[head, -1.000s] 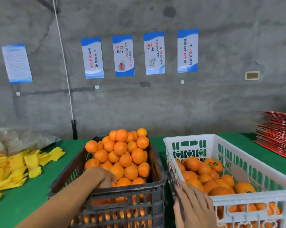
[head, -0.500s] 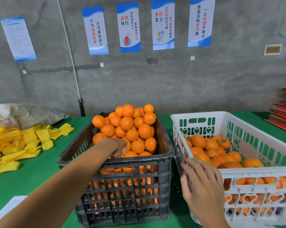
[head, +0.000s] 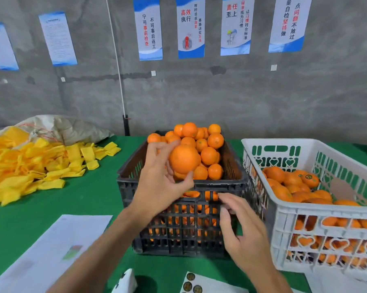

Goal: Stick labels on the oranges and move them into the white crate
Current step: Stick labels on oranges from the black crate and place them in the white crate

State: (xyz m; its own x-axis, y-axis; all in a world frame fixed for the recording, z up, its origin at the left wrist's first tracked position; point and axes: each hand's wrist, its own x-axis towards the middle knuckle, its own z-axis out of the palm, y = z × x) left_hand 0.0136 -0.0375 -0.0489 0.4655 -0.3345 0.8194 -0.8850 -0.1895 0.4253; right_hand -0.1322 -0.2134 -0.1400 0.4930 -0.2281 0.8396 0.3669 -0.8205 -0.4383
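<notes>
My left hand (head: 159, 182) grips one orange (head: 183, 158) and holds it up over the near rim of the black crate (head: 178, 242), which is heaped with oranges (head: 208, 144). My right hand (head: 241, 235) hovers in front of the black crate with its fingers loosely curled and nothing in it. The white crate (head: 326, 216) stands to the right, partly filled with oranges, one of them bearing a round label (head: 308, 177). A sheet of round labels (head: 192, 282) lies at the near table edge.
A pile of yellow foam sleeves (head: 30, 166) and a grey sack (head: 68, 127) lie on the green table (head: 72, 204) at the left. A white paper sheet (head: 58, 248) lies near left. A concrete wall with posters stands behind.
My left hand has lifted an orange out of the black crate and brought it toward me. My right hand has moved left from the white crate's rim. The view has tilted down.
</notes>
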